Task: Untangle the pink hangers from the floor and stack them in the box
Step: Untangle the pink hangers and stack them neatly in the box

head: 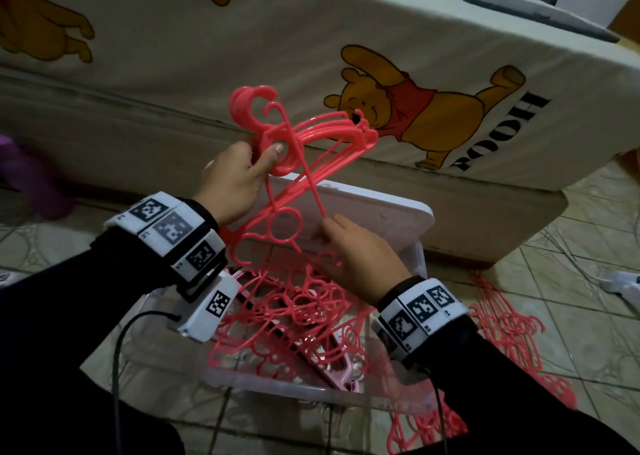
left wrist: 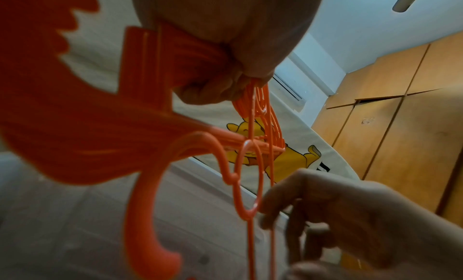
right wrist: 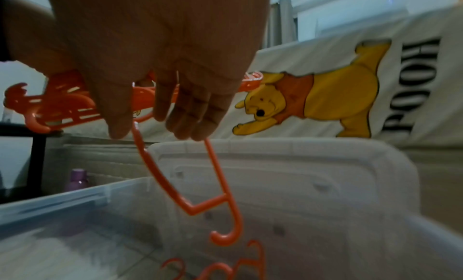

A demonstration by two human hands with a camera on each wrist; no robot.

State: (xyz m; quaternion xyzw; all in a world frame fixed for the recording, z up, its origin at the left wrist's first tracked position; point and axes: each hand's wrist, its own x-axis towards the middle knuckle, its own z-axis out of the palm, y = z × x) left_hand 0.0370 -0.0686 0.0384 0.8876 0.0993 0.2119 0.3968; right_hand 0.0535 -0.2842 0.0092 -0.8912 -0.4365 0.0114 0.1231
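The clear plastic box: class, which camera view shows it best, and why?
The head view: the clear plastic box shows its rims and the hangers lying inside. The right wrist view shows only a blurred near wall. The left wrist view shows none of it clearly.

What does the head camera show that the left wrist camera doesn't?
Only the head view shows the clear box with loose hangers inside, its white lid propped behind, more hangers on the tiled floor, and both wrist bands.

Only the left wrist view shows wooden cupboard doors and the ceiling.

Both show the left hand gripping a bunch of hangers, the right hand on a single hanger that dangles from the bunch, and the bear-print bedsheet.
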